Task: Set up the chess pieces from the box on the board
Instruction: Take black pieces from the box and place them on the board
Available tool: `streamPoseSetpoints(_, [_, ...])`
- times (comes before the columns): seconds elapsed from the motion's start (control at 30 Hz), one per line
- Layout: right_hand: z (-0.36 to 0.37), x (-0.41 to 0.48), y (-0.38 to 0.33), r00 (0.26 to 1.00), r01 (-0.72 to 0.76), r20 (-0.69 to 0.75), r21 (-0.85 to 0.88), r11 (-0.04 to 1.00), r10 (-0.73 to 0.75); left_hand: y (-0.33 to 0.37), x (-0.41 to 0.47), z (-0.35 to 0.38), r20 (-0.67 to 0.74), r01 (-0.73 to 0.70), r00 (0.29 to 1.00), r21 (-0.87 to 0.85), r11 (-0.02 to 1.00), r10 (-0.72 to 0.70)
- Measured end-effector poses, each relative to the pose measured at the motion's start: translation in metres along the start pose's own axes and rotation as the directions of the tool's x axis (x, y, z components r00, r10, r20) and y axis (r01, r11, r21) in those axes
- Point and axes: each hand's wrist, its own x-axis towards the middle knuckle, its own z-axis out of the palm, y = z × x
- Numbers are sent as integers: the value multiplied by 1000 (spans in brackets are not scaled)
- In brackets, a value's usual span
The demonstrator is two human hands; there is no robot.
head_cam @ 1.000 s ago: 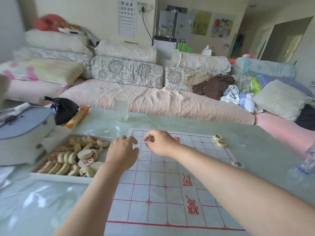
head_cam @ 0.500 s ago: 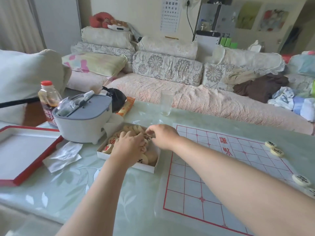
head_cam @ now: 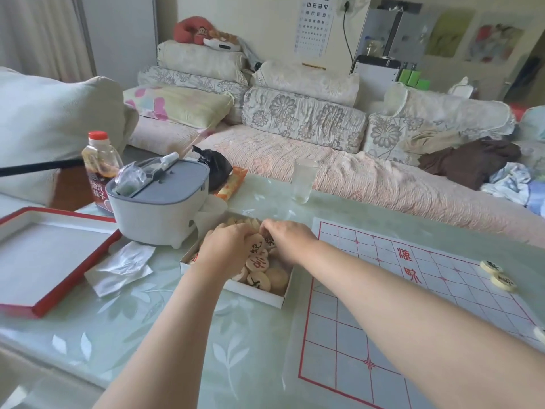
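A shallow white box [head_cam: 256,293] holds several round cream chess pieces [head_cam: 258,281] with red or black characters. Both hands are inside it, backs up. My left hand [head_cam: 225,251] rests on the pieces in the box's left half, fingers curled down. My right hand [head_cam: 287,240] reaches in from the right at the far end, fingertips down among the pieces. What either hand grips is hidden. The white board [head_cam: 418,308] with red grid lines lies to the right. Two pieces [head_cam: 497,274] sit at its right edge and a third [head_cam: 540,332] shows at the frame's edge.
A grey-lidded white appliance [head_cam: 159,203] stands just left of the box, with a sauce bottle [head_cam: 98,169] behind it. The red-rimmed box lid [head_cam: 44,255] and a crumpled tissue [head_cam: 122,268] lie on the left. A glass [head_cam: 303,180] stands at the table's far edge, sofa beyond.
Both hands moved left from the board's far corner into the box and now sit deeper among the pieces. The view swung left with them.
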Motion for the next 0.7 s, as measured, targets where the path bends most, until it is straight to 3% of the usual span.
streamPoseSetpoints(0.2, [2,5,4,999,35,-23,-26,999,-35,0,-1,1,-39,-7,999,-5,1000,6])
streamPoseSetpoints(0.33, [5,3,8,1000,4,8,36,999,-4,-7,0,2,-170,-15,985,65,998,25])
streamPoseSetpoints(0.7, [-25,-15,4,986,69,-165,299,952,-19,-10,6,-13,-100,75,989,-281,957,-106])
